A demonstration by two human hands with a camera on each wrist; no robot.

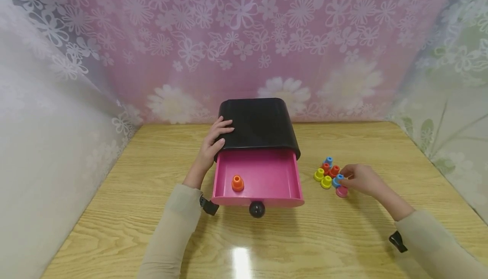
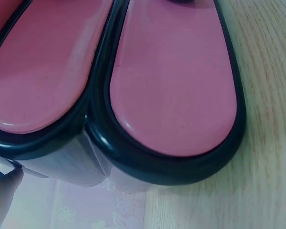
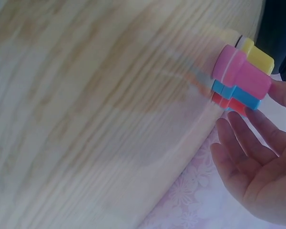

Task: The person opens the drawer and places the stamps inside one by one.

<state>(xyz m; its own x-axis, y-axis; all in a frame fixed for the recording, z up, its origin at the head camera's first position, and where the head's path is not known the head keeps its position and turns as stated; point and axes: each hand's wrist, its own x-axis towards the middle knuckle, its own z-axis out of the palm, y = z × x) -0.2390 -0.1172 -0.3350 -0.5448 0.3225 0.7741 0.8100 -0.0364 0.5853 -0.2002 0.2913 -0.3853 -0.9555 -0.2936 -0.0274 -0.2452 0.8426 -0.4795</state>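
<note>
My left hand rests on the left edge of a black drawer box, fingers spread over its top. Its upper pink drawer is pulled out, and an orange stacking peg stands inside at the left. To the right of the box, my right hand pinches a blue stacking peg between thumb and forefinger. A pink peg stands in front of it, close to the thumb. Beside these are red pegs, yellow pegs and another blue peg.
The wooden table carries everything. A round black knob juts from the open drawer's front. Below it, the lower drawer front is shut in its black frame. Flowered curtains hang behind and at both sides.
</note>
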